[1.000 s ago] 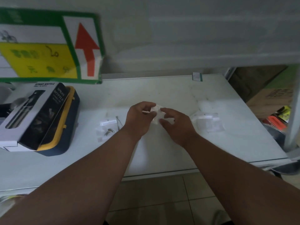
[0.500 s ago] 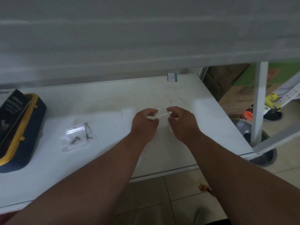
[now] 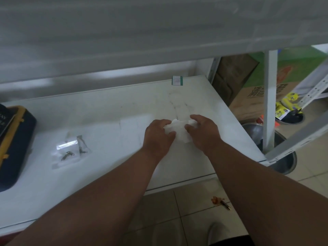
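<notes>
Pretty roomy on the tabletop (image 3: 110, 110) tbh: the back strip and front edge are bare, and a wide lane runs between the clear bag of screws (image 3: 71, 153) on the left and the hands right of the middle. The left hand (image 3: 158, 137) and right hand (image 3: 204, 134) grip a white packet (image 3: 179, 130) there, so that spot is taken. Far left, a dark blue case (image 3: 17, 148) with yellow trim walls off the edge. A shelf (image 3: 159, 32) hangs over the back, capping headroom. Off the right edge an upright metal post (image 3: 270, 96) and a slanted rail (image 3: 300, 137) block the way, with a metal bowl (image 3: 253, 131) on the floor beneath.
</notes>
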